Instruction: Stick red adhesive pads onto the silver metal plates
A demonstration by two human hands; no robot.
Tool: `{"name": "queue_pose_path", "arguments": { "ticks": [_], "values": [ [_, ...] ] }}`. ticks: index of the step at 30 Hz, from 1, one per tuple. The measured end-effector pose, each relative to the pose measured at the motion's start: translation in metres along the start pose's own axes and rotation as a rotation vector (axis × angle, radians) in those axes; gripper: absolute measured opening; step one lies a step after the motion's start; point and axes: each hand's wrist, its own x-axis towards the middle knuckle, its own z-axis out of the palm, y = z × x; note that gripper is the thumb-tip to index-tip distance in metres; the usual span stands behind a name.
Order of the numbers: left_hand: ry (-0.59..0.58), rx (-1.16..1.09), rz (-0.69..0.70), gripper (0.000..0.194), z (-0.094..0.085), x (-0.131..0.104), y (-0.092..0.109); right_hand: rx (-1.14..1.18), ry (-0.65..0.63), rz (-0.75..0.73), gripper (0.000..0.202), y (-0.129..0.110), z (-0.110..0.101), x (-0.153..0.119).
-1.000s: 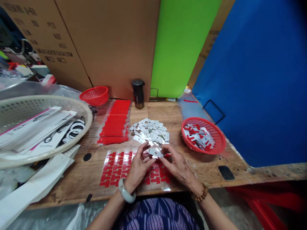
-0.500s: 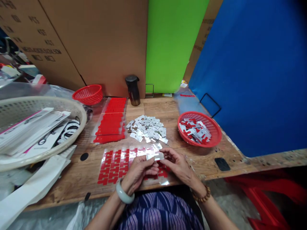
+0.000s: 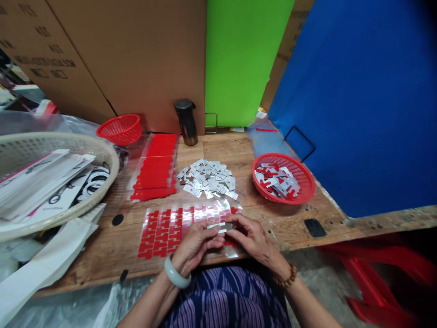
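A small silvery metal plate (image 3: 223, 227) is held between my two hands, above a clear sheet of red stickers (image 3: 162, 233) near the table's front edge. My left hand (image 3: 198, 241) pinches its left end between thumb and fingers. At the other end, the thumb and fingertips of my right hand (image 3: 251, 234) close on it. Just beyond the sheet lies a loose pile of metal plates (image 3: 213, 177). To the right, a red basket (image 3: 307, 184) holds more plates, several with red pieces on them. My fingers hide parts of the held plate.
Stacked red sticker sheets (image 3: 155, 166) lie at the back left, near a small red basket (image 3: 121, 130). A dark bottle (image 3: 187, 123) stands behind the pile. At far left, a large pale basket (image 3: 114, 164) holds printed cards. Cardboard (image 3: 146, 54) and a blue panel (image 3: 362, 105) rise behind.
My hands keep hold of the metal plate, which has tilted a little and now shows a darker right end. The whole view has shifted slightly.
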Motion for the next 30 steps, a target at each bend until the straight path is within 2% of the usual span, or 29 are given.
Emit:
{"name": "queue_pose_path", "arguments": {
  "ticks": [6, 11, 15, 22, 30],
  "values": [
    [0.048, -0.044, -0.014, 0.005, 0.002, 0.000, -0.004, -0.100, 0.109, -0.054, 0.019, 0.007, 0.012, -0.009],
    [0.143, -0.032, 0.071, 0.007, -0.004, 0.007, -0.001, -0.184, 0.210, -0.025, 0.044, 0.014, 0.005, -0.007],
    [0.201, 0.021, 0.180, 0.003, -0.014, 0.015, 0.003, -0.305, 0.349, -0.001, 0.016, 0.018, -0.007, -0.004],
    [0.206, 0.021, 0.270, 0.011, -0.015, 0.026, 0.002, -0.404, 0.230, 0.028, 0.014, 0.010, 0.000, -0.001],
    [0.232, 0.068, 0.325, 0.015, -0.011, 0.035, -0.001, -0.501, 0.228, -0.013, 0.010, 0.022, 0.011, 0.020]
  ]
}}
